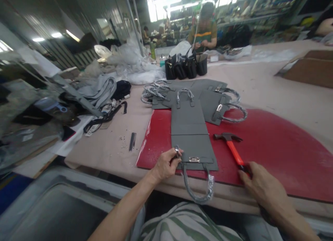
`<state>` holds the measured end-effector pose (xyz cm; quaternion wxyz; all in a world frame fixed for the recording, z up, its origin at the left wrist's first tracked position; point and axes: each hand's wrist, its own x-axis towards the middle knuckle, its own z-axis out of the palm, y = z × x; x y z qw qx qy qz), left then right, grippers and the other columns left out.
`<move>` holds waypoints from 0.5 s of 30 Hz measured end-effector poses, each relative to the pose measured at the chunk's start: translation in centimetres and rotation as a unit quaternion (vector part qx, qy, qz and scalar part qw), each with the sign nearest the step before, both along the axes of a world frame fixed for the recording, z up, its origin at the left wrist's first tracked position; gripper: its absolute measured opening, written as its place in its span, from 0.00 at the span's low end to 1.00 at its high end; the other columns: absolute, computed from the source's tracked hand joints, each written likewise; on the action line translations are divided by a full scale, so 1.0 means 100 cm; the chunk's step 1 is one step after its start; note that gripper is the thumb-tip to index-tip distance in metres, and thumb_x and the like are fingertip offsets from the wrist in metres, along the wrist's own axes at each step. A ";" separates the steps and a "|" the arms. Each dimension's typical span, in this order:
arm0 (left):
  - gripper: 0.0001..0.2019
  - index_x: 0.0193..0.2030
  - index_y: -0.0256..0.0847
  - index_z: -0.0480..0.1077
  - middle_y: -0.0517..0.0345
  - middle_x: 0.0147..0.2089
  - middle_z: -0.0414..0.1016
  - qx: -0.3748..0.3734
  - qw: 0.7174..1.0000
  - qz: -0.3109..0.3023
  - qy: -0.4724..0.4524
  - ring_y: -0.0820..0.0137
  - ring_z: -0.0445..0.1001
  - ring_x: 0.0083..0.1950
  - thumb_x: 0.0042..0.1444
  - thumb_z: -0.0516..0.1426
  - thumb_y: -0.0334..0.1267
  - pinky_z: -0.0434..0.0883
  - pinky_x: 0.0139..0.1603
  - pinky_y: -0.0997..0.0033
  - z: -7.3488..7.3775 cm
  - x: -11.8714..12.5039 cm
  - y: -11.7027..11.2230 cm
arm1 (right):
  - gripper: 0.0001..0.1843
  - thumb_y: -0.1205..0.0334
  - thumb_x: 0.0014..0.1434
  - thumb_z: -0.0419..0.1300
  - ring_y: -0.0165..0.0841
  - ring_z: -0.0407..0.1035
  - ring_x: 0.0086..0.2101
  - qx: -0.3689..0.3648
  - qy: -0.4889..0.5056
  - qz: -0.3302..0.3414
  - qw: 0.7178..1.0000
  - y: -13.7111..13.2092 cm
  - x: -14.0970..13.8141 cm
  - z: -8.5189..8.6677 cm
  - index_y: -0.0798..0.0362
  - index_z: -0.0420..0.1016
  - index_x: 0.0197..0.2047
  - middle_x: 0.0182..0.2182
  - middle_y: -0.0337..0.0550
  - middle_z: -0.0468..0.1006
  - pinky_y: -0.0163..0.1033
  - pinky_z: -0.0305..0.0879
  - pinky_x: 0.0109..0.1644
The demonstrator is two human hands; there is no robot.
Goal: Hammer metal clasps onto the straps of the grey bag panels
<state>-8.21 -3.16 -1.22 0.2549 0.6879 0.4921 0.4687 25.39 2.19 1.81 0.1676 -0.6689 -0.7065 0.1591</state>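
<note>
A grey bag panel (189,121) lies flat, running towards me, with a wrapped handle (199,200) hanging over the table's front edge. On its near end sits a shiny metal lock plate (194,160). Pinched in my left hand (166,164), just above the panel's left side, is a small shiny metal fitting (177,149); its exact kind is unclear. My right hand (262,182) is closed around the dark grip of a claw hammer (234,152) with an orange-red handle. The hammer's head is over the red mat, right of the panel.
The red mat (273,144) covers much of the near table. More grey panels (208,100) with wrapped handles lie beyond. Black bags (186,66) stand farther back, near a seated person. Two small bars (132,141) and tiny metal bits lie left. A cardboard box (309,72) sits right.
</note>
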 end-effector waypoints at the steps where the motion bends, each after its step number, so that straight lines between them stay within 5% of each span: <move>1: 0.09 0.45 0.38 0.71 0.47 0.49 0.79 -0.003 1.000 0.001 -0.003 0.64 0.79 0.49 0.59 0.55 0.29 0.76 0.51 0.64 0.000 0.001 0.000 | 0.10 0.51 0.48 0.58 0.41 0.63 0.25 -0.055 0.062 -0.021 0.996 0.005 -0.002 0.002 0.47 0.64 0.27 0.23 0.46 0.69 0.44 0.56 0.29; 5: 0.10 0.46 0.38 0.71 0.48 0.46 0.80 -0.013 1.000 0.010 -0.015 0.64 0.79 0.48 0.58 0.55 0.29 0.76 0.53 0.63 -0.001 0.001 -0.001 | 0.12 0.51 0.41 0.60 0.33 0.59 0.20 -0.272 0.322 -0.036 0.906 0.012 -0.015 0.019 0.48 0.64 0.26 0.21 0.40 0.66 0.39 0.55 0.23; 9: 0.10 0.46 0.39 0.72 0.50 0.45 0.80 -0.018 0.999 0.011 -0.031 0.63 0.79 0.48 0.57 0.56 0.29 0.76 0.54 0.62 -0.003 0.001 -0.001 | 0.20 0.45 0.42 0.63 0.25 0.46 0.16 -0.326 0.445 -0.078 0.830 -0.002 -0.038 0.045 0.48 0.59 0.25 0.19 0.31 0.56 0.33 0.46 0.17; 12: 0.11 0.47 0.39 0.72 0.50 0.45 0.80 -0.008 1.000 0.006 -0.029 0.62 0.79 0.48 0.57 0.57 0.29 0.76 0.54 0.61 -0.002 0.001 0.000 | 0.25 0.34 0.52 0.58 0.27 0.50 0.15 -0.209 0.394 -0.053 0.893 -0.017 -0.054 0.073 0.47 0.62 0.27 0.18 0.32 0.59 0.34 0.49 0.16; 15: 0.12 0.48 0.39 0.72 0.48 0.47 0.80 0.001 1.000 0.004 -0.025 0.62 0.79 0.50 0.58 0.56 0.28 0.75 0.56 0.60 -0.001 0.001 0.000 | 0.25 0.34 0.60 0.53 0.29 0.58 0.15 -0.028 0.270 0.056 0.961 -0.028 -0.065 0.101 0.47 0.64 0.28 0.17 0.35 0.64 0.35 0.52 0.18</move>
